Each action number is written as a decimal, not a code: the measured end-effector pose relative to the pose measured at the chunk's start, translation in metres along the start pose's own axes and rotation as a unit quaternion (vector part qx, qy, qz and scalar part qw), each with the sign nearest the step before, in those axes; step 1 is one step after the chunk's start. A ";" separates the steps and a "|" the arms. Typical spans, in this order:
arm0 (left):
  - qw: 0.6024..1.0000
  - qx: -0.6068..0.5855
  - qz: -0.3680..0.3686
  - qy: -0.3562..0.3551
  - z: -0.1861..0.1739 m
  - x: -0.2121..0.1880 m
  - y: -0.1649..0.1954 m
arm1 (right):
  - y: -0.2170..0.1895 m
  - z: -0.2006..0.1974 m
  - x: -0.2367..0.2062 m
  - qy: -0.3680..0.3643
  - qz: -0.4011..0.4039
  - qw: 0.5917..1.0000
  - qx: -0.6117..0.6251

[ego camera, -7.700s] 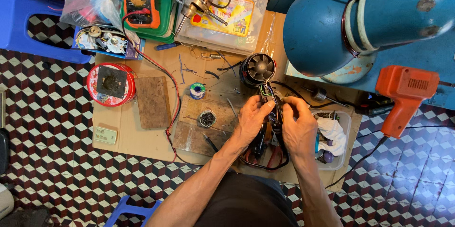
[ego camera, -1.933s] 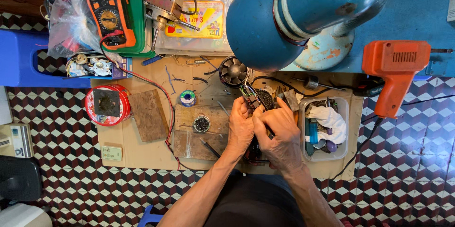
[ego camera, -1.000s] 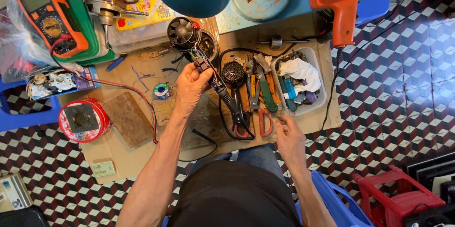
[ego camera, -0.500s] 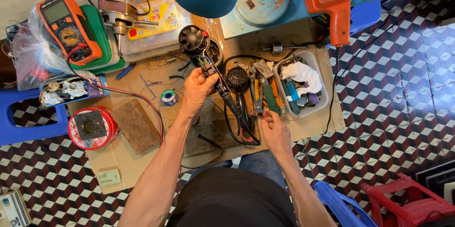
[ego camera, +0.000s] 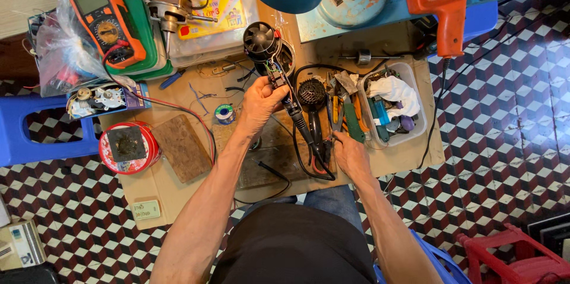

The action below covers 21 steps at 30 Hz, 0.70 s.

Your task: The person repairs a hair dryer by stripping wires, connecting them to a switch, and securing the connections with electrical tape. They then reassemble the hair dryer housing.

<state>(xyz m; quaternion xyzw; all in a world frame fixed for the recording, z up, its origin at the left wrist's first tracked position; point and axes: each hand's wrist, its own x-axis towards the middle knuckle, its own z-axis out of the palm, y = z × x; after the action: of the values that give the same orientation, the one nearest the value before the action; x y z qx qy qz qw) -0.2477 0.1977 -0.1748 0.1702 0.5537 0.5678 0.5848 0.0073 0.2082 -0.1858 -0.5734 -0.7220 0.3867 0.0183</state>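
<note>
Near the centre of the frame the left hand is closed around the opened-up black hair dryer, gripping its narrow middle where small wired parts show; the round fan end points toward the top of the frame and the black handle runs down toward the lower centre. The right hand, just right of centre, lies with its fingers curled over a cluster of hand tools with orange and green grips; whether it has actually closed on one of them cannot be told.

Just right of those tools stands a clear plastic tub holding a crumpled white cloth, a blue object and some small purple and dark pieces. At left centre sits a round red tin with a dark square pad lying on top. In the upper left, an orange multimeter rests on a green case, beside a clear plastic bag of small parts. Below it, a shallow box holds a small metal motor assembly. An orange drill lies at upper right.
</note>
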 end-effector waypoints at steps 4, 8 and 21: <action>1.000 0.002 0.026 0.002 0.002 0.006 -0.003 | -0.002 0.002 -0.016 -0.078 0.088 0.993 -0.019; 0.993 0.094 0.071 0.034 0.011 0.010 -0.007 | -0.001 0.009 -0.022 -0.021 0.082 0.996 -0.002; 0.987 -0.026 0.138 0.083 0.043 0.014 -0.018 | 0.018 0.010 -0.046 0.133 0.174 0.942 0.254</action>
<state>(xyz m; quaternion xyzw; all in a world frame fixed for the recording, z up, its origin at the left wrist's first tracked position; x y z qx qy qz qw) -0.2068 0.2224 -0.1817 0.1821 0.5565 0.6692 0.4576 0.0326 0.1653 -0.1839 -0.7124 -0.4800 0.4746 0.1921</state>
